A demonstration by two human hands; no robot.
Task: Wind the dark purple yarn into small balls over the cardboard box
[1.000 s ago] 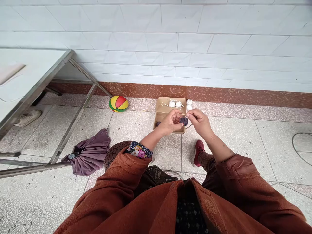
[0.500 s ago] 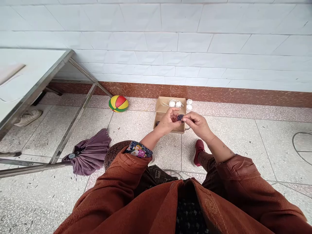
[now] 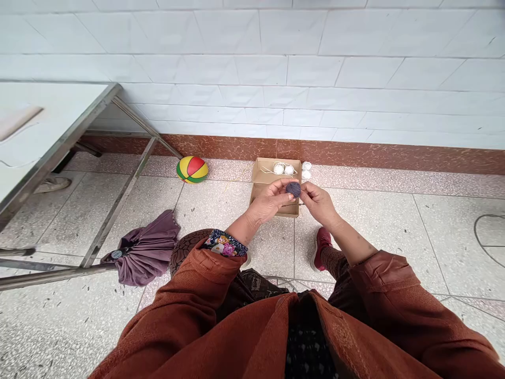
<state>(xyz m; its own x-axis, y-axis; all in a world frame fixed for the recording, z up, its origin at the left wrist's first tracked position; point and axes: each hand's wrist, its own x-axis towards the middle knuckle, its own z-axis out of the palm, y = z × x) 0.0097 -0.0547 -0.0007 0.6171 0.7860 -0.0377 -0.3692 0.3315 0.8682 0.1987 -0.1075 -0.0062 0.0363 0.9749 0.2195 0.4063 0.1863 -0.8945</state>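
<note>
Between the fingers of my left hand [image 3: 269, 202] is a small dark purple-grey ball of yarn [image 3: 293, 189]. My right hand [image 3: 320, 203] is pinched close against the ball's right side, with a dark strand running near its fingertips; the exact grip there is too small to make out. Under both hands lies an open cardboard box [image 3: 258, 171], partly covered by them. Two white yarn balls [image 3: 283, 168] with loose ends rest in its lid part. More white balls [image 3: 306, 169] sit on the floor just right of the box.
A yellow, red and green ball [image 3: 192, 169] lies by the wall. Left of me are a folded purple umbrella [image 3: 148, 250] and a metal-framed table [image 3: 59, 126]. Someone's shoe [image 3: 53, 185] shows beneath the table. A thin cable [image 3: 477, 231] curves along the floor at right.
The yarn ball has turned and now shows more fully in my left hand. My right hand has shifted slightly right and down. The shoe under the table has moved a little.
</note>
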